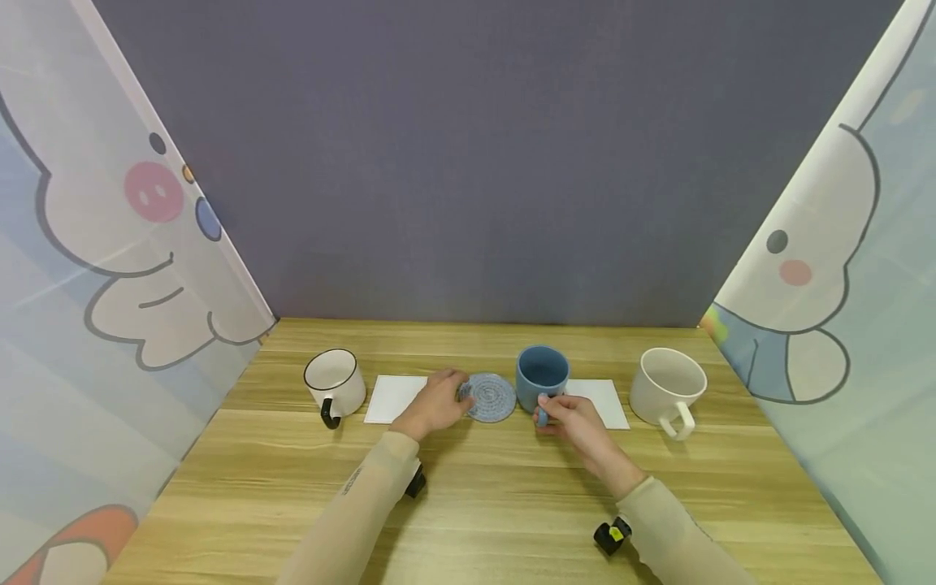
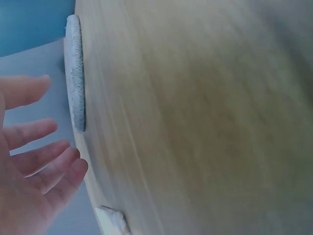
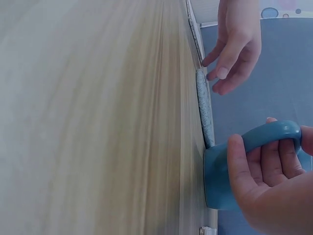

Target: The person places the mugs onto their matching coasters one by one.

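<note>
My right hand (image 1: 585, 431) grips the handle of a blue mug (image 1: 537, 392), fingers curled round it. In the right wrist view the blue mug (image 3: 220, 183) stands upright on the table beside a round woven coaster, with my right hand (image 3: 274, 188) at its handle. That grey-blue coaster (image 1: 488, 398) lies flat just left of the mug. At its left edge is my left hand (image 1: 437, 402), partly over a white square (image 1: 390, 398). Seen from the left wrist, my left hand (image 2: 39, 181) has loosely extended fingers holding nothing, close to the coaster (image 2: 76, 78).
A white mug with a black rim and black handle (image 1: 340, 386) stands at the left. On the far right is a larger plain white mug (image 1: 658, 394). Another white square (image 1: 603, 402) lies right of the blue mug. A dark panel (image 1: 475, 203) rises behind the wooden table (image 1: 490, 512).
</note>
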A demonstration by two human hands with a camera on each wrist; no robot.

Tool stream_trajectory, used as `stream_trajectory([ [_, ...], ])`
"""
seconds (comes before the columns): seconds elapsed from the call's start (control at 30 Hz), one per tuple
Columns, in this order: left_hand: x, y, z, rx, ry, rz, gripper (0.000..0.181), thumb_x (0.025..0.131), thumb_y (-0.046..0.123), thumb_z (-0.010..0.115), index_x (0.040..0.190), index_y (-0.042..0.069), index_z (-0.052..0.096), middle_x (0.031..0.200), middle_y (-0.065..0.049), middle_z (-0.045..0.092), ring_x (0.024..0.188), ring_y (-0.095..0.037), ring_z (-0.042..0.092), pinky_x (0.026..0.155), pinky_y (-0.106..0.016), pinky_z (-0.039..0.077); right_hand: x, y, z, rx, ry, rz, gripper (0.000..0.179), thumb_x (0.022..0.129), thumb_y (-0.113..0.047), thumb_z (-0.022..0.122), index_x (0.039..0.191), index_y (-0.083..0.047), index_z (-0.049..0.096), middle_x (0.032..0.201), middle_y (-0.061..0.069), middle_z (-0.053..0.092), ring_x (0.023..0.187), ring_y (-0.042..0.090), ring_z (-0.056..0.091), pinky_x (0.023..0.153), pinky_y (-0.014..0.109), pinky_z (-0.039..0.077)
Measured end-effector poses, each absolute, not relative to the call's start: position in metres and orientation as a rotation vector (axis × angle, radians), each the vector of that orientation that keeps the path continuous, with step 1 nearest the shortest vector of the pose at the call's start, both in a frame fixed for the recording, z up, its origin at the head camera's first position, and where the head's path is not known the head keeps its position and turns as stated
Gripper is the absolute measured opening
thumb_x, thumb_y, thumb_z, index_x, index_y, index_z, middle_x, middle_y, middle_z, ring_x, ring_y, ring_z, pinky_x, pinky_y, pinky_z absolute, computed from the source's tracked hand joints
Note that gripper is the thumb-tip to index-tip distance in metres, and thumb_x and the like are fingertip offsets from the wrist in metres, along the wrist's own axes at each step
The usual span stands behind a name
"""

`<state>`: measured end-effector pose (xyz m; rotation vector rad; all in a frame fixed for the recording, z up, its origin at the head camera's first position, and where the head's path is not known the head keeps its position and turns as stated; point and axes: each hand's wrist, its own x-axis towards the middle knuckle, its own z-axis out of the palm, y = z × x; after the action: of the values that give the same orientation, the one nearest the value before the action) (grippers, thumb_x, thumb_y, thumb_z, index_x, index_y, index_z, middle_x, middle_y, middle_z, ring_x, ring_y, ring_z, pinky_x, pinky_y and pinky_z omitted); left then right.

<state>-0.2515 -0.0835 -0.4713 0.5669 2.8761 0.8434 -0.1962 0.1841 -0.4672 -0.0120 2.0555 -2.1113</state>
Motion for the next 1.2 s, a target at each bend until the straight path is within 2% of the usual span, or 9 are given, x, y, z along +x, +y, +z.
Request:
stream_trajectory([
  [0.13, -0.2547, -0.0823, -0.4736, 0.568, 2.868, 0.797, 0.049, 0.097, 0.026, 0.069, 0.137, 0.000, 0.058, 0.149, -0.020, 0.048, 0.141, -0.042, 0.039, 0.113, -0.057, 0.036, -0.1962, 0.1842, -0.4668, -0.012, 2.072, -2.103, 0.033, 0.103, -0.019, 0.061, 0.094, 0.012, 0.067, 0.094, 0.009, 0.064, 0.095, 0.025, 0.065, 0.094, 0.047, 0.056],
  [0.33, -0.2579, -0.0814, -0.4754, 0.630, 2.891, 0.692, 0.042, 0.092, 0.019, 0.075, 0.127, -0.002, 0.066, 0.141, -0.017, 0.055, 0.133, -0.038, 0.048, 0.110, -0.053, 0.042, -0.1952, 0.1835, -0.4662, -0.020, 2.096, -2.088, 0.034, 0.104, -0.020, 0.061, 0.094, 0.012, 0.067, 0.096, 0.010, 0.063, 0.098, 0.027, 0.065, 0.094, 0.046, 0.056],
  [0.57, -0.2589, -0.0802, -0.4743, 0.660, 2.858, 0.693, 0.036, 0.093, 0.014, 0.073, 0.125, -0.001, 0.067, 0.144, -0.017, 0.053, 0.136, -0.039, 0.047, 0.112, -0.054, 0.040, -0.1947, 0.1828, -0.4651, -0.028, 2.112, -2.064, 0.033, 0.104, -0.021, 0.060, 0.094, 0.010, 0.067, 0.096, 0.010, 0.063, 0.102, 0.031, 0.065, 0.094, 0.045, 0.056],
  [0.8, -0.2588, -0.0767, -0.4753, 0.644, 2.843, 0.748, 0.036, 0.092, 0.010, 0.072, 0.124, -0.005, 0.067, 0.141, -0.020, 0.054, 0.133, -0.041, 0.048, 0.110, -0.053, 0.041, -0.1958, 0.1856, -0.4649, -0.042, 2.105, -2.039, 0.032, 0.105, -0.021, 0.059, 0.095, 0.008, 0.067, 0.098, 0.013, 0.063, 0.106, 0.035, 0.064, 0.096, 0.047, 0.055],
  [1.0, -0.2599, -0.0764, -0.4764, 0.624, 2.829, 0.766, 0.036, 0.091, 0.008, 0.073, 0.124, -0.006, 0.066, 0.139, -0.020, 0.054, 0.131, -0.041, 0.049, 0.108, -0.052, 0.044, -0.1955, 0.1847, -0.4652, -0.054, 2.101, -2.041, 0.032, 0.103, -0.023, 0.061, 0.091, 0.006, 0.065, 0.096, 0.011, 0.063, 0.103, 0.032, 0.064, 0.096, 0.048, 0.055],
  [1.2, -0.2604, -0.0768, -0.4770, 0.617, 2.825, 0.806, 0.036, 0.090, 0.006, 0.073, 0.122, -0.007, 0.067, 0.137, -0.020, 0.055, 0.129, -0.041, 0.051, 0.107, -0.051, 0.045, -0.1974, 0.1836, -0.4651, -0.047, 2.083, -2.106, 0.028, 0.100, -0.018, 0.066, 0.088, 0.007, 0.064, 0.093, 0.012, 0.065, 0.098, 0.031, 0.064, 0.096, 0.052, 0.054],
])
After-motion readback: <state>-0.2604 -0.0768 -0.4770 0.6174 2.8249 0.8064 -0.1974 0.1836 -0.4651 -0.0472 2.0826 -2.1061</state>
